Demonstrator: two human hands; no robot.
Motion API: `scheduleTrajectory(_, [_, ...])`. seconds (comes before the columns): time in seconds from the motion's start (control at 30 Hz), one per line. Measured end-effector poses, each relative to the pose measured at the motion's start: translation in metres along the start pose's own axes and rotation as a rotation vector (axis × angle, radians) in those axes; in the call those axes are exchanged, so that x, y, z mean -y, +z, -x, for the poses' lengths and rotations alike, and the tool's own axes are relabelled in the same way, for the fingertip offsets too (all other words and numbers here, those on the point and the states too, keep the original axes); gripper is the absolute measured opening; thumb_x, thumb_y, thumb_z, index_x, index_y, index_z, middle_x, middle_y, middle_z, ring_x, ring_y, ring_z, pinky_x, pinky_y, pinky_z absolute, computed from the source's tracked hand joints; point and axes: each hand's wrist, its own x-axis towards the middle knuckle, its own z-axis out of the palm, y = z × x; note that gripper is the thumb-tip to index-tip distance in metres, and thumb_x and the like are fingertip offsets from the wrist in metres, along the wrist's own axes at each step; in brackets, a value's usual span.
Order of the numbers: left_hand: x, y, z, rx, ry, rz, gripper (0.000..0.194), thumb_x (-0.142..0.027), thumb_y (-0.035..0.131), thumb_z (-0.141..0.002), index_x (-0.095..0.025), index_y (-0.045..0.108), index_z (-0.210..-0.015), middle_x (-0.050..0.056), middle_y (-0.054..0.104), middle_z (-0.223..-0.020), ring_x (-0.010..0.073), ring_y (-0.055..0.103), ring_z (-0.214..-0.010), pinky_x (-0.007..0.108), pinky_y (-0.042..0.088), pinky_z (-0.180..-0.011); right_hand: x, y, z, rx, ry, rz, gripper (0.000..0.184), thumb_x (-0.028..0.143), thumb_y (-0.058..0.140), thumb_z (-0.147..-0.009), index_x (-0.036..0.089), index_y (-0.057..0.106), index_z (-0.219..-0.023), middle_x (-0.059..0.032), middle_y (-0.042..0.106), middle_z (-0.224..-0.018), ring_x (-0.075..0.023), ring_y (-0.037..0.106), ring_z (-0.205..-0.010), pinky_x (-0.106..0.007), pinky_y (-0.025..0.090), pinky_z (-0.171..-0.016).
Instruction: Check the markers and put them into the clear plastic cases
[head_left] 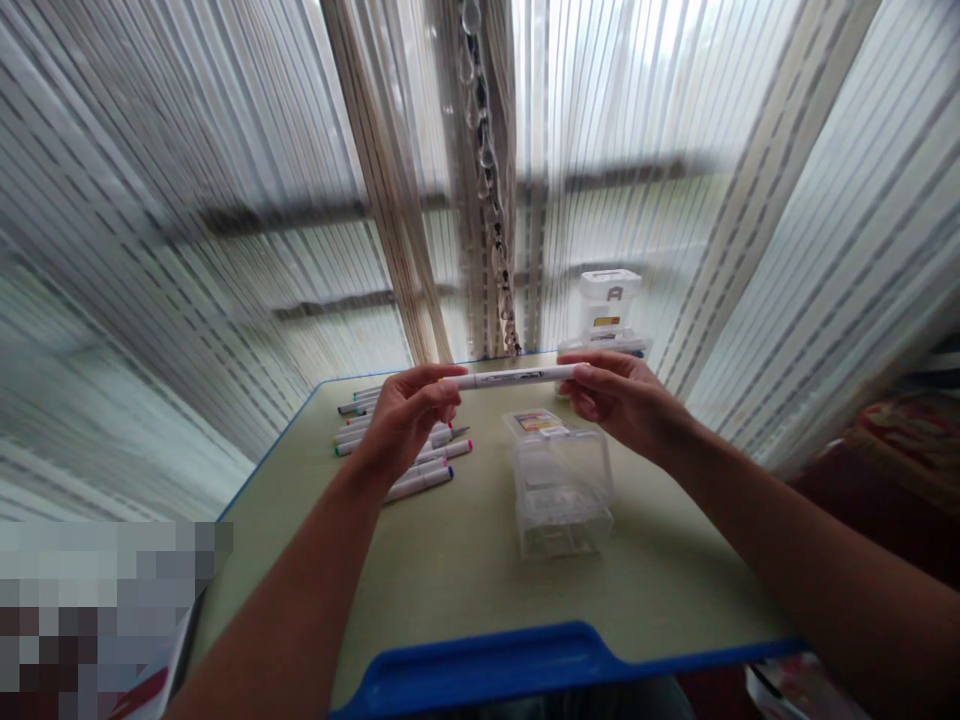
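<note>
A white marker pen point(517, 377) is held level above the table, with dark printing along its barrel. My left hand point(409, 415) pinches its left end, and my right hand point(622, 395) pinches the right end between thumb and fingers. Below and to the left lie several white markers point(420, 482) with coloured ends, partly hidden behind my left hand and forearm. Beneath the held pen, a clear plastic box point(562, 480) stands open, with a coloured label on its upper left part.
The pale green table point(450, 570) has a blue rim point(487, 655) with a raised lip at the near edge. Stacked clear containers point(611, 305) stand at the far right. Striped string curtains and a hanging bead strand point(487, 150) lie beyond the far edge.
</note>
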Motion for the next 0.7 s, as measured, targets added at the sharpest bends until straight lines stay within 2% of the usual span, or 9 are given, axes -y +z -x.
scheduleTrajectory(0.37, [0.0005,0.0018,-0.0002,-0.021,0.016,-0.019,0.019,-0.022,0.081,-0.07,-0.014,0.081,-0.087,0.0,0.063,-0.059,0.0066,0.051,-0.051,0.021,0.043,-0.052,-0.0012,0.0015,0.0004,0.021,-0.014,0.008,0.02,0.031,0.086,-0.073,0.022,0.08,-0.09,-0.0032,0.073,-0.071,-0.0073,0.05,-0.049,-0.022,0.036,-0.044])
scheduleTrajectory(0.7, [0.0011,0.0031,0.0002,-0.026,0.027,-0.027,0.02,-0.021,0.083,-0.065,-0.016,0.082,-0.084,0.0,0.063,-0.057,0.0066,0.05,-0.049,0.02,0.042,-0.05,-0.0007,-0.0001,0.0006,0.009,-0.007,0.01,0.02,0.029,0.085,-0.073,0.021,0.08,-0.091,-0.0043,0.073,-0.072,-0.0076,0.05,-0.05,-0.022,0.035,-0.044])
